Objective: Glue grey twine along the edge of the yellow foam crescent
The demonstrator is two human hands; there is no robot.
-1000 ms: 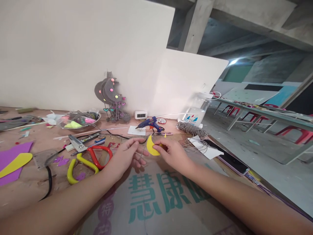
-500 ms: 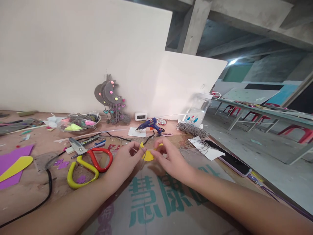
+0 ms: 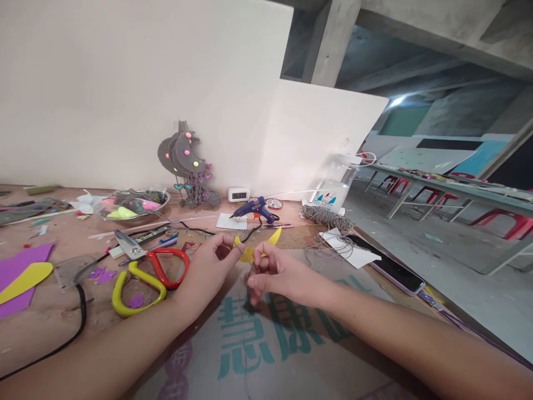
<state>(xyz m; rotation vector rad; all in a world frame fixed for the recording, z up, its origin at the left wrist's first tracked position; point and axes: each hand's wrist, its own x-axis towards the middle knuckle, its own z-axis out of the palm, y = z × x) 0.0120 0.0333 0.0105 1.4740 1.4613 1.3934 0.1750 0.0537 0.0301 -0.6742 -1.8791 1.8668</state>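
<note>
My left hand (image 3: pixel 213 265) pinches one end of a yellow crescent-shaped piece (image 3: pixel 273 238) between thumb and fingertips. The crescent's other tip points up and right behind my right hand (image 3: pixel 277 272); its middle is partly hidden. My right hand is closed in front of the piece, fingers curled and thumb bent in. A thin thread seems to run near its fingertips, but what it grips is too small to make out. Both hands are above a plastic sheet with green characters (image 3: pixel 245 333). Scissors with red and yellow handles (image 3: pixel 170 253) lie beside my left wrist.
A blue glue gun (image 3: pixel 256 206) stands beyond my hands, near a small clock (image 3: pixel 239 194). Left are a metal bowl (image 3: pixel 164 206), purple sheet (image 3: pixel 35 255) and yellow cutout (image 3: pixel 29 280). Grey string (image 3: pixel 327 217), a phone (image 3: pixel 391 269) and a clear jug (image 3: pixel 333 180) are right.
My right hand has let go of the crescent's right side and moved down and inward, its fingers now curled. The crescent's right tip has come into sight. My left hand keeps its pinch.
</note>
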